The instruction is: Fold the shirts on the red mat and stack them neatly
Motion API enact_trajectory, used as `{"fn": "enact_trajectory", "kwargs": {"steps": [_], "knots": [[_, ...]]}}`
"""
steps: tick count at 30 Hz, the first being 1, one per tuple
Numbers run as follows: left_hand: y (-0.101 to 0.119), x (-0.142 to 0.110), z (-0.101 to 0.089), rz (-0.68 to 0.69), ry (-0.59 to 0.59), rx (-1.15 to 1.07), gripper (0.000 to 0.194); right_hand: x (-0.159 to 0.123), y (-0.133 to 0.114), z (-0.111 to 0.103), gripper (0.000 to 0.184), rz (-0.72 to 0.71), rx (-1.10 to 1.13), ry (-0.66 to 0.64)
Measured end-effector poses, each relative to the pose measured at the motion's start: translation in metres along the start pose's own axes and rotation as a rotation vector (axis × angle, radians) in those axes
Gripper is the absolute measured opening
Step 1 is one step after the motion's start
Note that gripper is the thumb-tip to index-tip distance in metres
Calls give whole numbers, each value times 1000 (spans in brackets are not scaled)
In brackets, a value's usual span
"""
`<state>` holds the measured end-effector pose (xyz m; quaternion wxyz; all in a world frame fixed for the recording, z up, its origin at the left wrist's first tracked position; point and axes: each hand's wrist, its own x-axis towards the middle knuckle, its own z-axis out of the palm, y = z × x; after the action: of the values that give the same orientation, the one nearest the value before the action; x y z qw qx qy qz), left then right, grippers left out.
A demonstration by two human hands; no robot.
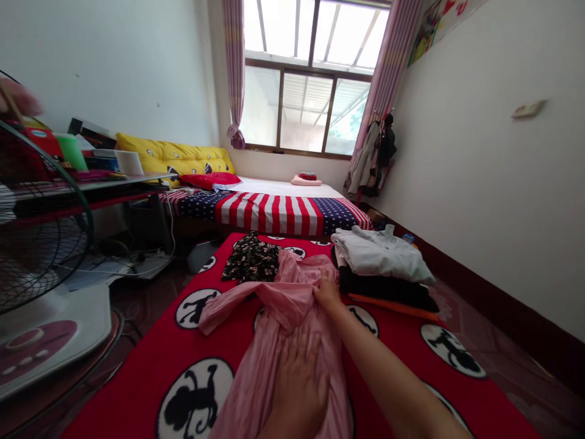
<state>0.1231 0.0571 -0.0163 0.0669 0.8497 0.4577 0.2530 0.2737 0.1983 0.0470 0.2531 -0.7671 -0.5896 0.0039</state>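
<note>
A long pink dress with a sleeve stretches over the red blanket, its upper part crumpled and one sleeve laid out to the left. My left hand lies flat on the dress's middle, fingers extended. Farther up, my right hand is closed on the pink fabric near the right edge, its fingertips partly hidden. Beyond the dress's left side is a black floral garment. To the right of my right hand rises a stack of folded clothes, with a light grey shirt on top.
The red blanket has white circles with black monkey figures. At left stand a fan and a cluttered desk. A bed with a striped, starry cover lies beyond, under the window. Clothes hang in the right corner.
</note>
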Motion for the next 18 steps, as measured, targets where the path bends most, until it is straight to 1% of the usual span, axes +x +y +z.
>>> {"fn": "enact_trajectory", "kwargs": {"steps": [1, 2, 3, 4, 5, 7, 9, 10, 12, 15, 18], "knots": [[1, 0, -1, 4, 2, -4, 66, -8, -2, -6, 57, -15, 28, 67], [1, 0, -2, 3, 3, -11, 66, -18, -3, -11, 55, -28, 70, 144], [2, 0, -3, 1, 4, -19, 66, -29, -4, -14, 47, -36, 120, 211], [3, 0, -3, -2, 6, -31, 66, -40, -5, -16, 39, -38, 173, 249], [3, 0, -4, -7, 8, -47, 66, -51, -5, -15, 32, -36, 217, 244], [4, 1, -8, -14, 17, -97, 66, -68, -8, -10, 28, -45, 254, 118], [6, 3, -14, -13, 42, -176, 66, -77, -14, 1, 29, -88, 260, 0], [6, 4, -17, -15, 61, -228, 65, -78, -17, 7, 31, -115, 260, -32], [7, 5, -25, -34, 110, -352, 58, -77, -24, 19, 41, -151, 229, -72], [5, 4, -30, -145, 195, -570, 41, -72, -31, 33, 55, -157, 48, -172], [-4, 3, -27, -290, 297, -779, 30, -72, -34, 39, 61, -145, -153, -225]]}}
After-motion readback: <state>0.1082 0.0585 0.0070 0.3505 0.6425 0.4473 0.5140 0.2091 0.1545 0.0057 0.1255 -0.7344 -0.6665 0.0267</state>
